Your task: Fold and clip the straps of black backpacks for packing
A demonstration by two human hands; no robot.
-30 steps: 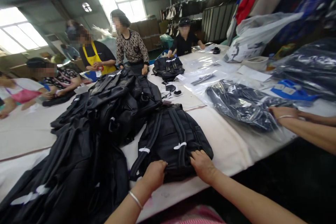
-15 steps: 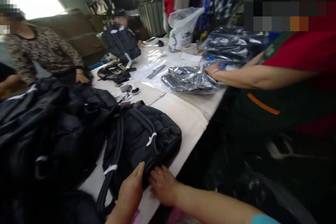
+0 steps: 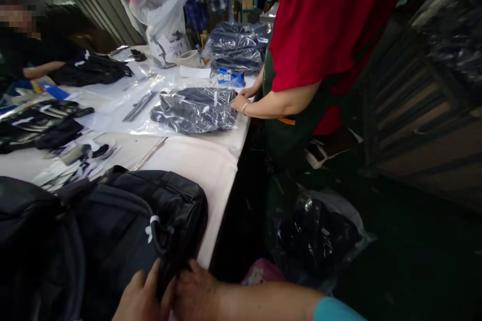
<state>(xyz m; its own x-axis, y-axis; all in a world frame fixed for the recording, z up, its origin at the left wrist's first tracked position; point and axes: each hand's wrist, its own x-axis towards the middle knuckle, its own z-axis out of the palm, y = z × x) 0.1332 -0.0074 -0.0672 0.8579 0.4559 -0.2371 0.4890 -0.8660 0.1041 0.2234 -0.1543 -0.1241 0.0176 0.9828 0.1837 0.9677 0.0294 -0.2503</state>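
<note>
A black backpack (image 3: 109,230) with padded shoulder straps lies on the white-covered table in front of me. A white tie (image 3: 151,228) is fastened round one strap. My left hand (image 3: 141,296) grips the backpack's near edge, thumb and fingers closed on the fabric. Close beside it, my right hand (image 3: 198,288) has its fingers curled round the lower side of the same backpack. Its fingertips are partly hidden by the bag. Another dark bag (image 3: 18,210) lies against it at the left.
A co-worker in a red shirt (image 3: 312,25) handles a plastic-wrapped bag (image 3: 196,110) at the table's right edge. Another person sits at far left by a black bag (image 3: 90,67). A filled plastic sack (image 3: 165,25) stands at the back. A wrapped bag (image 3: 320,235) lies on the floor.
My view has swung right and down. Both my hands remain at the backpack's edge. The co-worker's two hands are now at the wrapped bag's end; the far person's backpack now lies flat.
</note>
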